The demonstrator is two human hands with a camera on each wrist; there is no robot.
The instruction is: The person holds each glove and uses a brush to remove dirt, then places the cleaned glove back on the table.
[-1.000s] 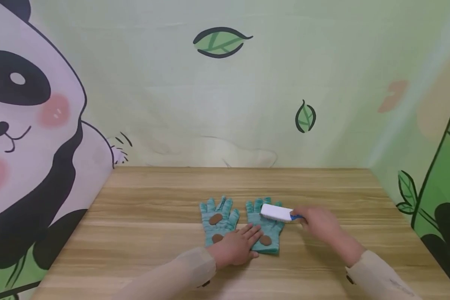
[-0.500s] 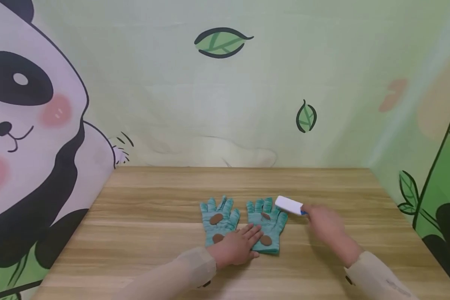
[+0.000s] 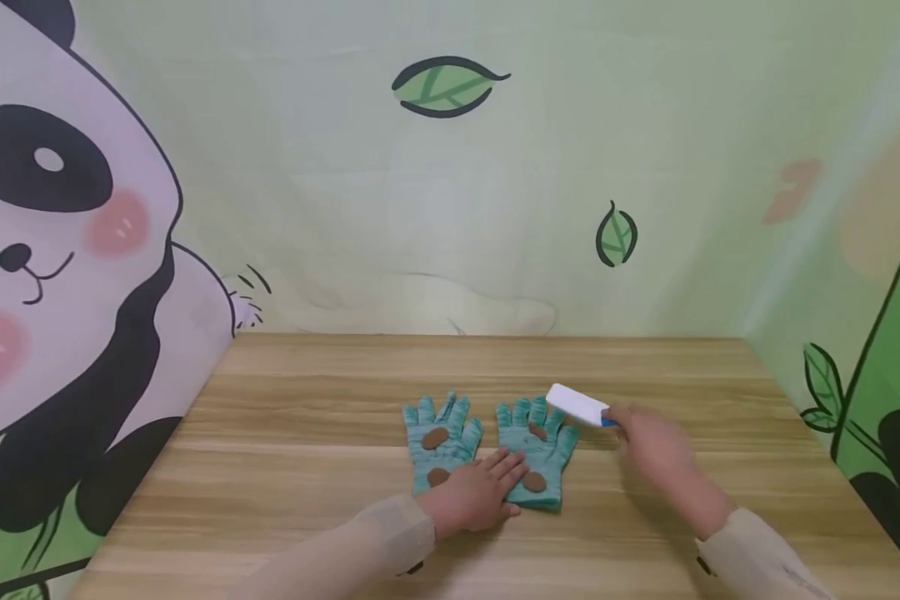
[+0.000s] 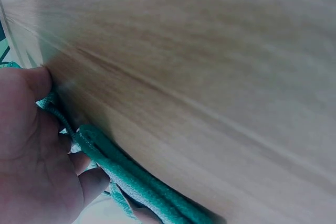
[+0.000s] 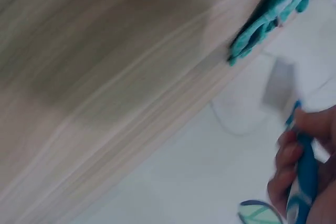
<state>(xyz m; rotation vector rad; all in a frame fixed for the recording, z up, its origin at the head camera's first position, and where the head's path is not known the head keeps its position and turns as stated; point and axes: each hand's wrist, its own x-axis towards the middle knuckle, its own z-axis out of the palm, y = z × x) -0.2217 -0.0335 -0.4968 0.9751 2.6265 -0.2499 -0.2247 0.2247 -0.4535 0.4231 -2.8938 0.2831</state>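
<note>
Two teal knit gloves with brown oval patches lie side by side, the left glove (image 3: pixel 422 460) and the right glove (image 3: pixel 543 457). My left hand (image 3: pixel 476 493) rests with fingers outstretched across the right glove's cuff side, hiding part of the left glove. The folded cuff edge (image 4: pixel 142 177) shows beside that hand in the left wrist view. My right hand (image 3: pixel 654 448) grips the blue-and-white handle (image 5: pixel 308 174) of what looks like a lint roller. Its white head (image 3: pixel 579 405) is raised at the right glove's fingertips and overlaps them in the head view.
The gloves lie on a wood-grain table (image 3: pixel 307 400). Behind it hangs a pale green backdrop (image 3: pixel 330 167) printed with leaves and a large panda (image 3: pixel 82 275). Beige sleeves (image 3: pixel 397 533) cover both forearms.
The white head has lifted from the middle of the right glove to up and right, off beside its fingers, then shifted slightly farther from me. My left hand and the gloves stay put.
</note>
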